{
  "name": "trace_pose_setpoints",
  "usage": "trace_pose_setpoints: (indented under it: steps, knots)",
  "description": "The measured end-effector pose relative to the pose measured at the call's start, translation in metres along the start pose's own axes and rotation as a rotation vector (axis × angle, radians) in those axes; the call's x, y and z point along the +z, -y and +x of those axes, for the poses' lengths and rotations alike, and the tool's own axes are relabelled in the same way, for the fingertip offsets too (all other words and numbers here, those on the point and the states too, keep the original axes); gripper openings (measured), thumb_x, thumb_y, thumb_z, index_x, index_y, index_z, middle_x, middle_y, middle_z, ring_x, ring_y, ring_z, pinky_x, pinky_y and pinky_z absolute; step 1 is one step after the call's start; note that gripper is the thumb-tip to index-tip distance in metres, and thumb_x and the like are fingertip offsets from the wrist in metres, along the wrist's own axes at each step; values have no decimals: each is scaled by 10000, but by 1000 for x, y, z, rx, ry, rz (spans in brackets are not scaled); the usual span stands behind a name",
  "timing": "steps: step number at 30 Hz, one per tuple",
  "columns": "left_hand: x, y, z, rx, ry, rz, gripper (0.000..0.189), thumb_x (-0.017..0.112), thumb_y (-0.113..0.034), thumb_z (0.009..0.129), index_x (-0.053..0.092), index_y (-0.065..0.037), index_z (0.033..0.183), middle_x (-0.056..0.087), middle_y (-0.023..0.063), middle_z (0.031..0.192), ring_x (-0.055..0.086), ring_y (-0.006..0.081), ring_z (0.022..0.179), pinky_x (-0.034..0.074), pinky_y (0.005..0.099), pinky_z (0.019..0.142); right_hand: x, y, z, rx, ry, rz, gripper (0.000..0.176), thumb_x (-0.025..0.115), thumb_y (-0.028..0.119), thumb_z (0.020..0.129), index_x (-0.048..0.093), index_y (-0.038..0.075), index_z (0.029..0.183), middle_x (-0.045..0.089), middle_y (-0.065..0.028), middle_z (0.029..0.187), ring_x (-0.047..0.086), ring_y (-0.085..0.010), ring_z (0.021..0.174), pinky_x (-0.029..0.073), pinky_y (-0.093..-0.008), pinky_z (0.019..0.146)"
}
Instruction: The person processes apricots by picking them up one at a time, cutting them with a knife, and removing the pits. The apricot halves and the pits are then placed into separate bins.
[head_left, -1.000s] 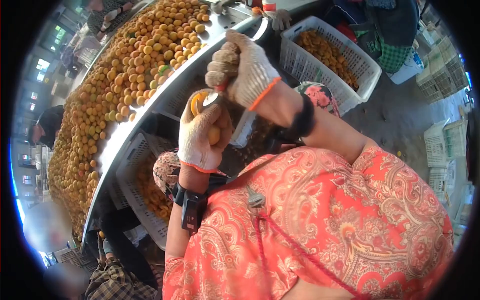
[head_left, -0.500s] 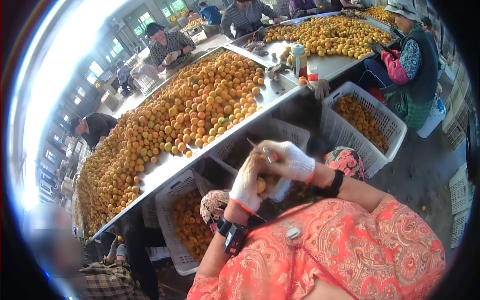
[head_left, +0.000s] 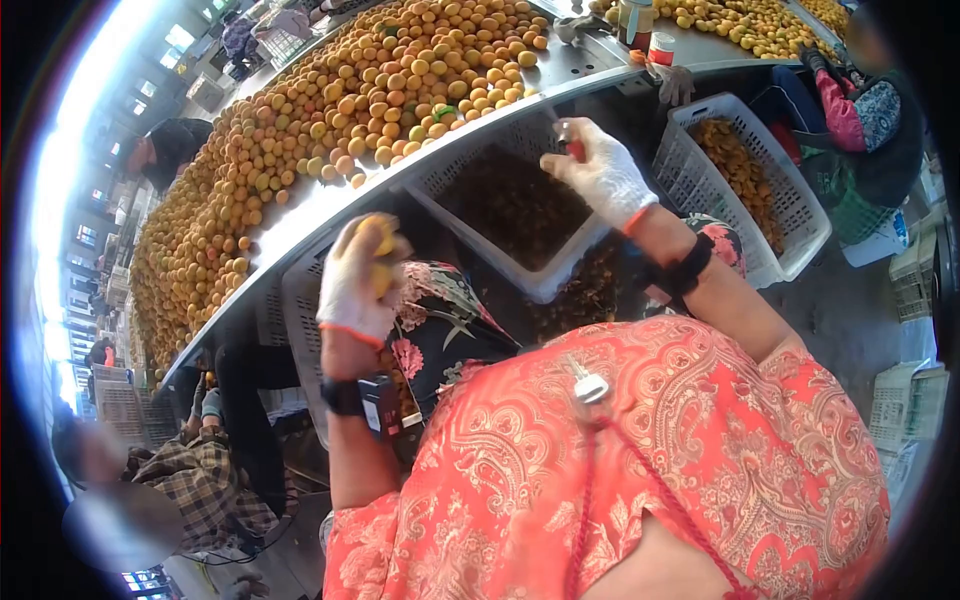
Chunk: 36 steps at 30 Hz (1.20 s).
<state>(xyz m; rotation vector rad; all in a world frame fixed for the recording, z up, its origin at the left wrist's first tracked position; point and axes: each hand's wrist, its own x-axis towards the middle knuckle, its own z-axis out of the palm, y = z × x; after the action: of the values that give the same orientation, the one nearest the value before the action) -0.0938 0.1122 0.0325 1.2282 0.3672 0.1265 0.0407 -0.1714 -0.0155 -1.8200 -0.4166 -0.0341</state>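
while the left hand (head_left: 350, 283) and the right hand (head_left: 605, 180) stand well apart, the middle crate (head_left: 545, 283) sits across the gap between them. the left hand, gloved, is curled around orange fruit (head_left: 378, 237); two patches of orange show among its blurred fingers, and whether they are one piece or two cannot be told. this fruit sits at the finger end of the glove, to the left of the middle crate and just on the body's side of the counter (head_left: 300, 212). the right hand, gloved too, grips a red-handled tool (head_left: 576, 150) over the far right part of the same crate. only a short stretch of the tool shows, so its long axis is hard to judge. from the tool, the held fruit lies across to the left and somewhat nearer the body, touching only the left hand. dark scraps (head_left: 515, 205) lie in the middle crate. on the counter, beyond both hands, spreads the fruit pile (head_left: 420, 85), and its loose edge appears nearer to the left hand than to the right. a left crate (head_left: 302, 312) stands below the left wrist, partly hidden; a right crate (head_left: 692, 190) holds orange pieces (head_left: 742, 180).
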Motion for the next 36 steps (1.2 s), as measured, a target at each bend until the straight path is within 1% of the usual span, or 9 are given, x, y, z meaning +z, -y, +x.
trace_pose_setpoints:
  steps: [5,6,9,10,13,20,28,32,36]
  knots:
    - [-116,-3,8,-33,-427,281,137,616,-209,932,614,-113,1030,607,41,796,512,89,538,370,198,430,-3,-31,-2,238,-36,-222,406,695,260,831,595,8,1134,705,-173,966,700,-286,891,493,-365,845]
    - [-160,5,22,-41,-494,455,216,651,-235,920,599,-93,1074,619,41,826,519,105,516,393,241,421,-2,-44,-4,281,-6,-166,322,663,242,835,612,20,1062,689,-143,880,682,-246,760,502,-350,722]
    - [-221,6,51,195,-821,1664,438,672,-258,883,598,-19,1243,650,185,1129,646,287,972,518,376,845,2,-49,-6,508,115,-6,250,624,225,853,605,36,1017,634,-90,784,604,-186,600,474,-329,581]
    - [-212,-5,63,195,-731,1312,472,676,-239,867,591,6,1261,614,211,1240,576,309,1161,433,383,1001,5,-47,-9,515,101,21,200,596,209,866,598,48,985,578,-50,733,514,-143,520,425,-315,493]
    - [-171,-10,118,257,-430,695,459,655,-181,854,592,-14,1277,604,194,1281,597,265,1144,449,351,989,15,-58,-7,552,162,103,191,584,200,874,597,44,983,588,-55,740,517,-143,516,420,-317,493]
    - [-128,13,261,200,-272,1658,421,596,-189,834,634,-195,1253,613,193,1228,618,350,1089,489,400,944,20,-75,3,635,247,71,177,577,206,876,587,45,947,591,-44,746,507,-136,522,408,-302,486]
    - [-122,19,296,66,-58,1638,406,624,-53,770,695,-149,1158,691,124,1075,657,245,964,503,306,861,19,-78,8,706,294,172,173,547,204,903,582,48,970,577,-38,756,505,-128,542,422,-287,516]
    - [-75,-11,239,199,-34,662,294,604,-1,789,649,-15,1079,615,16,923,587,106,802,455,235,682,13,-65,11,494,291,128,167,536,193,928,565,33,966,561,-35,748,526,-121,672,435,-282,615]
    - [-15,-25,155,217,281,186,443,618,-51,874,522,67,1290,635,141,1061,610,157,840,499,273,744,14,-40,9,187,243,99,189,525,203,955,548,18,987,578,-57,759,539,-140,684,449,-309,633]
